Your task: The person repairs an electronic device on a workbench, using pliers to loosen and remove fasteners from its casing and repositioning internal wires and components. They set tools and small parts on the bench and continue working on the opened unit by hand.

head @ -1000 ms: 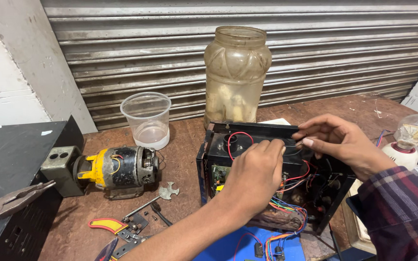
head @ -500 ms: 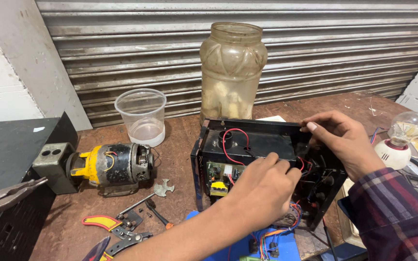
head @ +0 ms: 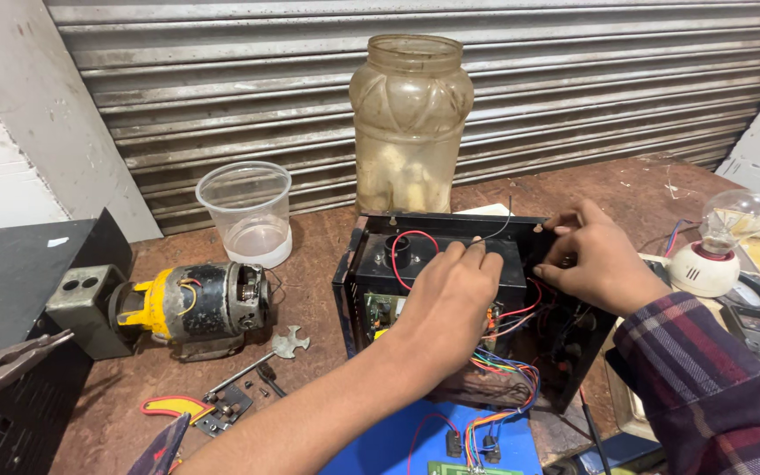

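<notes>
An open black metal box (head: 349, 281) full of coloured wires (head: 503, 369) and a small circuit board stands on the brown workbench. My left hand (head: 450, 299) reaches into it from below, fingers curled over a black block (head: 415, 255) in its upper half. At the box's right rear corner my right hand (head: 595, 264), in a plaid sleeve, grips the rim with bent fingers. A red wire loops over the block just left of my left fingers.
Behind the box stands a tall cloudy jar (head: 411, 123), with a clear plastic cup (head: 248, 211) to its left. A yellow and black motor (head: 191, 303), pliers (head: 2, 365), a red-handled tool (head: 169, 407), a lamp bulb (head: 723, 233) and a blue board (head: 415, 444) lie around.
My left hand has slid from the box's top front onto the black block inside. My right hand has shifted along the rear rim to the right corner.
</notes>
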Motion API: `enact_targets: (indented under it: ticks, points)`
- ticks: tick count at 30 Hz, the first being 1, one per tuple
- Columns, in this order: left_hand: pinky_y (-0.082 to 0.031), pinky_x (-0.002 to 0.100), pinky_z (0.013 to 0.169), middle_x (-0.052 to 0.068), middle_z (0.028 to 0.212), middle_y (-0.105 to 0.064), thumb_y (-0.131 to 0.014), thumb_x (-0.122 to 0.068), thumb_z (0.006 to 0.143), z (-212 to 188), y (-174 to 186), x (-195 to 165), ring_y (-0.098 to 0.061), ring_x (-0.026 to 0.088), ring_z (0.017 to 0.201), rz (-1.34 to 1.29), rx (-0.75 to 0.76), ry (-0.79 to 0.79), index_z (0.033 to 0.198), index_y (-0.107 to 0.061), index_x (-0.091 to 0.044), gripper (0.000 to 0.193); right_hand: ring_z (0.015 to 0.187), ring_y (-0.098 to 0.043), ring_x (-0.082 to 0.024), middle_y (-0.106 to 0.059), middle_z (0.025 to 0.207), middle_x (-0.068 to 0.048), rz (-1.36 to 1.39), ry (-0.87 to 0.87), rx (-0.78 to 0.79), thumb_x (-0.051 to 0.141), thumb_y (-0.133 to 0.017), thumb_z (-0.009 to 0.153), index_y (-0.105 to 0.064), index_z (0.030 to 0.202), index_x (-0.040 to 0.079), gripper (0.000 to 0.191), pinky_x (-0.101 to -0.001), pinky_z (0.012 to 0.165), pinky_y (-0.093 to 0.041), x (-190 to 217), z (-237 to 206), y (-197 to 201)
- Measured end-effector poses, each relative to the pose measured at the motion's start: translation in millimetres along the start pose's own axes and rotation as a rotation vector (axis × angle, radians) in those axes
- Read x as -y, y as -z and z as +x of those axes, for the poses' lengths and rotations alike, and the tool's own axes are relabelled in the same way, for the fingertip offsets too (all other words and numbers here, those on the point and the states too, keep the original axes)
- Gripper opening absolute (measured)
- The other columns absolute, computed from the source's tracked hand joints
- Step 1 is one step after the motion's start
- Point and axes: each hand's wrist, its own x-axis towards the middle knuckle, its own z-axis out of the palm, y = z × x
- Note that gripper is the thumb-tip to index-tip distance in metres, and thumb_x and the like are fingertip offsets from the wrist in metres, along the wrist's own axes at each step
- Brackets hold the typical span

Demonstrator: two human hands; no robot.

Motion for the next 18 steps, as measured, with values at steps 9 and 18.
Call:
enact_targets:
  ticks: [9,18]
  points:
    - [-0.050,0.047,0.087,0.022,0.103,-0.067,-0.075,0.003,0.061,4.6,3.9,-0.9,-0.061,0.040,0.100,-0.053,0.036,0.057,0.093,-0.061,0.003,0.035,0.122,-0.042,-0.030,-0.054,0.122,-0.009,-0.168,-0.090,0.239,0.027,-0.100,0.056,-0.083,0.071,0.014,0.026,-0.0375,0.103,-0.042,24.2,1.5,6.5]
    - [-0.049,0.047,0.087,0.020,0.099,-0.067,-0.076,0.000,0.063,1.2,-0.8,0.9,-0.061,0.037,0.099,0.000,0.045,0.079,0.091,-0.063,0.002,0.031,0.122,-0.046,-0.028,-0.061,0.125,-0.003,-0.101,-0.041,0.158,0.018,-0.091,0.061,-0.081,0.066,0.012,0.013,-0.0383,0.104,-0.041,9.0,2.4,5.2]
